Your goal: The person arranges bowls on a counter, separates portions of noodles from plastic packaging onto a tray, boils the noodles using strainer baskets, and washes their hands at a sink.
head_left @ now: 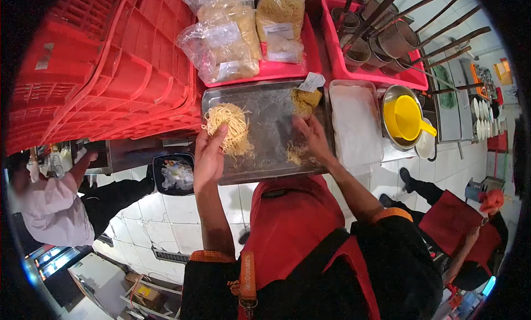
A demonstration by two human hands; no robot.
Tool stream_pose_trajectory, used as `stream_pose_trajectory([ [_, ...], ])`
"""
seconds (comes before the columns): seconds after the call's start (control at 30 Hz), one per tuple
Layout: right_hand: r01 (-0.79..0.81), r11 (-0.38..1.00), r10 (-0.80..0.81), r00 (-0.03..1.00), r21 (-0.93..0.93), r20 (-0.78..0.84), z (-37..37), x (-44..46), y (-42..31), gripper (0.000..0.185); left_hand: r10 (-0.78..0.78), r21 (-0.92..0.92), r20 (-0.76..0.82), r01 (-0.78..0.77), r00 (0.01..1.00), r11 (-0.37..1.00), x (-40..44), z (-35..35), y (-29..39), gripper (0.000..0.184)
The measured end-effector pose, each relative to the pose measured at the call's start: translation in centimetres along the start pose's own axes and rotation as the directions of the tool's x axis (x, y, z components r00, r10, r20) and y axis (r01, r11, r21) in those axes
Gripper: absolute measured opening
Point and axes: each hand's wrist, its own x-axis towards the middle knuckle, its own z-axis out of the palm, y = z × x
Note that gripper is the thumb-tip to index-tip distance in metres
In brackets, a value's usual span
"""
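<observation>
My left hand (211, 152) grips a round bundle of pale yellow noodles (229, 126) at the left of a dark metal tray (265, 137), its thumb on top and its other fingers mostly hidden beneath. Over the tray's right side is my right hand (315, 138), its fingers stretched out and a little blurred, with no bundle in them. Just beyond its fingertips lies a yellowish clump (305, 102) with a white paper label (312, 82) against it. Below those fingers, a small heap of loose noodle bits (297, 153) rests on the tray.
Red crates (127, 65) rise at the left. Behind the tray are bagged noodles (221, 37) and a pink bin (376, 79) of long-handled strainers. A pale lidded container (358, 123) and yellow scoop (404, 118) sit at the right. Two other people work nearby.
</observation>
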Motion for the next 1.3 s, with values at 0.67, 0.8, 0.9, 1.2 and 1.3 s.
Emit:
stream_pose_trajectory([
  [0.67, -0.324, 0.924, 0.377, 0.687, -0.203, 0.622, -1.2, -4.3, 0.4, 0.021, 0.201, -0.002, 0.027, -0.201, 0.979, 0.98, -1.0, 2.7, 2.5, 0.035],
  [0.8, -0.195, 0.968, 0.17, 0.972, 0.157, 0.16, -0.1, -0.4, -1.0, 0.026, 0.257, -0.026, 0.051, -0.256, 0.965, 0.966, -1.7, 2.8, 4.2, 0.037],
  [0.9, -0.184, 0.98, 0.122, 0.854, 0.074, 0.506, 4.2, -1.7, -1.3, 0.024, 0.277, -0.039, 0.05, -0.276, 0.959, 0.96, -1.5, 2.4, 4.2, 0.038],
  [1.2, 0.234, 0.966, -0.241, 0.968, -0.109, -0.063, 1.7, 2.9, 3.8, 0.015, 0.08, 0.214, 0.097, -0.099, 0.992, 0.972, -1.5, 3.1, 3.3, 0.033],
  [1.3, -0.259, 0.858, 0.172, 0.959, 0.444, 0.227, 2.0, 1.9, -6.1, 0.025, -0.007, 0.352, 0.161, -0.051, 0.987, 0.934, -0.4, 3.4, 1.7, 0.034],
])
